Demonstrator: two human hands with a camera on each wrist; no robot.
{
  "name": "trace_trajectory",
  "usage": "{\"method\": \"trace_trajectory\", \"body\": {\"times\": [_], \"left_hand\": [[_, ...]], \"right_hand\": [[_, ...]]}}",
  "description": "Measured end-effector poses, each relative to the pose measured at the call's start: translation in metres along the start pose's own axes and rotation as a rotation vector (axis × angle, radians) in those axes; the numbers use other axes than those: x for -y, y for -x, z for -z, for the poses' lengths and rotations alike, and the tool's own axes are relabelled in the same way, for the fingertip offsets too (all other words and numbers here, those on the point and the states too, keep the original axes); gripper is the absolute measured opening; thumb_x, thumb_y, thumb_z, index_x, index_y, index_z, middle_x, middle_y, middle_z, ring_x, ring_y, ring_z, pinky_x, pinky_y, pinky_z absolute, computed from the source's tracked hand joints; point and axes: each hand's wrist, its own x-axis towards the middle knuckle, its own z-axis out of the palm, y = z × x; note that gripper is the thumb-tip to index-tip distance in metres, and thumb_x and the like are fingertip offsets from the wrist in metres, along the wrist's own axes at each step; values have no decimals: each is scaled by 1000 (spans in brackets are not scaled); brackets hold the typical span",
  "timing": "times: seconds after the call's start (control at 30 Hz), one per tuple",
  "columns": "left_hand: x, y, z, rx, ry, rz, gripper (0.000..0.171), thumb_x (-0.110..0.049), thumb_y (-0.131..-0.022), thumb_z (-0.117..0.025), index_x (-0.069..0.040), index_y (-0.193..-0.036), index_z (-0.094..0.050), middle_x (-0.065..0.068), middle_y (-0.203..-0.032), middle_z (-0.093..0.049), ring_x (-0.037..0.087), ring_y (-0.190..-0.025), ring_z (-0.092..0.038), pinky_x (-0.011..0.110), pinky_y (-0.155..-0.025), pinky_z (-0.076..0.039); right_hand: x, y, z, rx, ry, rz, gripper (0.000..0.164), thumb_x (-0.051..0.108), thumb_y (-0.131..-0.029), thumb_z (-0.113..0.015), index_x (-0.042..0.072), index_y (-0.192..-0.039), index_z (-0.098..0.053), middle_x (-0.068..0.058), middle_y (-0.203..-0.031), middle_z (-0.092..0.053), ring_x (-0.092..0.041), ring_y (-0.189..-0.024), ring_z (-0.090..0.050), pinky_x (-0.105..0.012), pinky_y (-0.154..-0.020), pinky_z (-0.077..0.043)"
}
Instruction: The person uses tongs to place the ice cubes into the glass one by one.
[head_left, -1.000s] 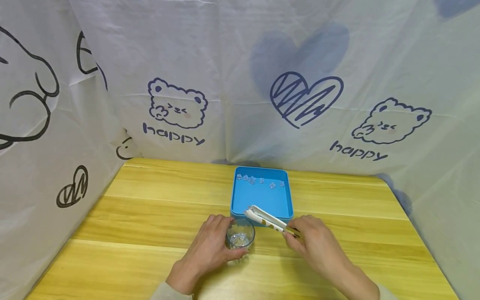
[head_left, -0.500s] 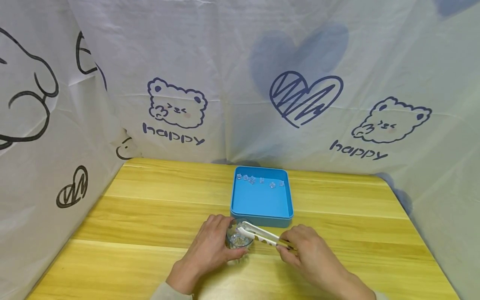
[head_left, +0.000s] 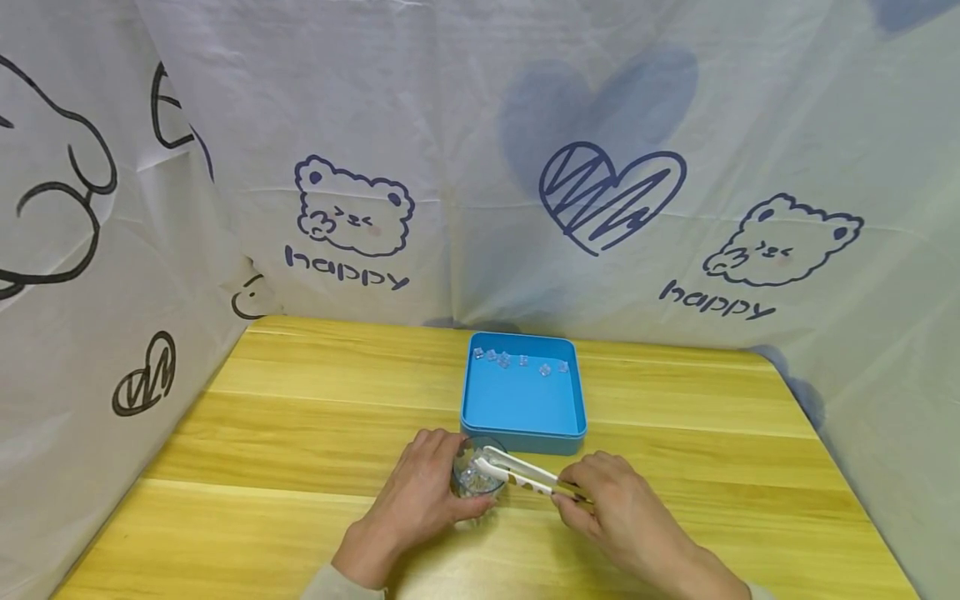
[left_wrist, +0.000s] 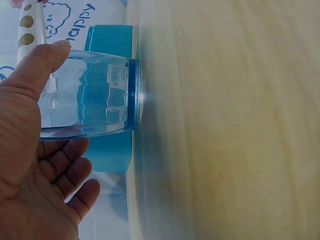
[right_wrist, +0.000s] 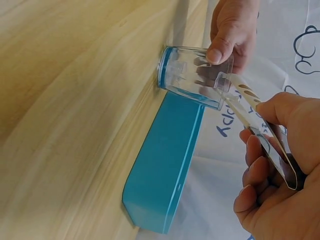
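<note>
My left hand (head_left: 420, 487) holds a clear drinking glass (left_wrist: 92, 120) upright on the table, thumb on the near side and fingers on the far side. A few clear cubes (left_wrist: 117, 75) lie at the bottom of the glass. With my right hand (head_left: 621, 504) I grip small tongs (head_left: 525, 473), white with gold-brown spots and bare metal toward the hand. The tong tips reach into the mouth of the glass. In the right wrist view, a clear cube (right_wrist: 221, 81) shows at those tips, just inside the rim.
Right behind the glass stands a shallow blue box (head_left: 525, 442). Several clear cubes (head_left: 504, 361) lie along its far side. The wood-grain table (head_left: 300, 467) ends at a white cloth (head_left: 480, 250) with printed bears and hearts.
My right hand has brought the tongs left and down, from above the box's near edge into the mouth of the glass. The left hand and the glass have stayed in place.
</note>
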Motion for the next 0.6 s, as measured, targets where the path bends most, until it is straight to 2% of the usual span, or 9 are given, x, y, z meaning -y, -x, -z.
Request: {"method": "trace_trajectory", "body": {"times": [0.6], "left_hand": [[-1,-1,-1,-4,3,10,76,-54,-76,-91,-7,-129,-66,1,-113,-67,17,-102,-53,40,-94,-49]], "right_hand": [[1,0,0,3,-15,-42,9,21,-92,-82,19,-93,-73,16,-85,-65,2,-80,-53,-27,-69,-52]]}}
